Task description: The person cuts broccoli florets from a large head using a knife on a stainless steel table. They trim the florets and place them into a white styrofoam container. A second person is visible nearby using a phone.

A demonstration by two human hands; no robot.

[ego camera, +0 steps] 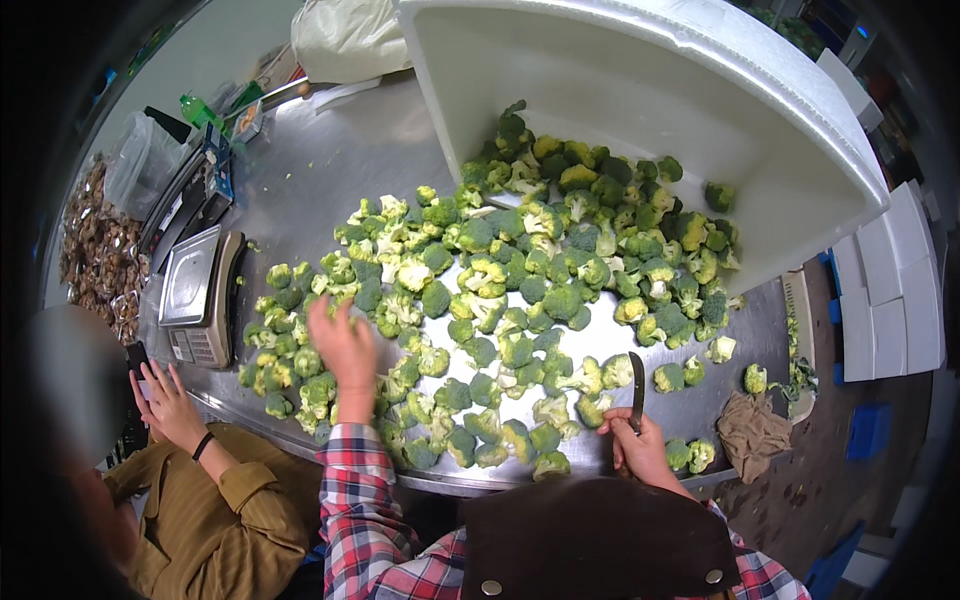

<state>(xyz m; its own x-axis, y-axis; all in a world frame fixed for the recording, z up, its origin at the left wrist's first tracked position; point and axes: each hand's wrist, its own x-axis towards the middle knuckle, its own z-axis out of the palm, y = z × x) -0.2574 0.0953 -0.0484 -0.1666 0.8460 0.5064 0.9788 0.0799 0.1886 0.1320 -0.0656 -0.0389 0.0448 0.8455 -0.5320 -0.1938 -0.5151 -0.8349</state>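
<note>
Many broccoli florets (561, 301) lie spread over a stainless steel table (322, 161). My left hand (343, 349) is over the florets on the left, fingers spread and slightly blurred; nothing shows in it, though its palm side is hidden. My right hand (637, 444), near the table's front edge, is shut on a knife with a dark curved blade (637, 390) that points away from me. Its fingertips touch or lie very close to a yellowish floret (594, 410). A big white foam box (637, 82) lies tipped on its side at the back right, with florets at its mouth.
A weighing scale (199, 296) stands at the left beside bagged brown produce (101, 255). A co-worker's hand (171, 409) is near a phone (138, 358) at the lower left. A crumpled brown cloth (752, 435) hangs over the right corner. White boxes (892, 300) are stacked beyond.
</note>
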